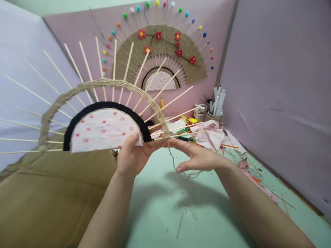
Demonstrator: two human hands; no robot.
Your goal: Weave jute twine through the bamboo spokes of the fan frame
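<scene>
My left hand (133,155) grips a half-round stick fan by its pink flowered fabric base (103,129), thumb in front and fingers behind. A black braided edge (106,104) curves around this base. Thin wooden sticks (89,70) spread outward from it, and a band of woven twine (108,82) runs across them. At the band's right end a loose strand of twine (171,156) hangs down past my right thumb. My right hand (198,156) is at the lower right sticks, fingers stretched out and thumb apart; its fingertips are partly hidden near the fan.
Behind hangs a larger woven fan (165,44) with red flowers and coloured pom-poms. At the back right stand a container of white strips (218,103) and a jar (201,112). Crumpled pink fabric (210,134) and scraps lie on the green table (160,213); cardboard (51,199) is at left.
</scene>
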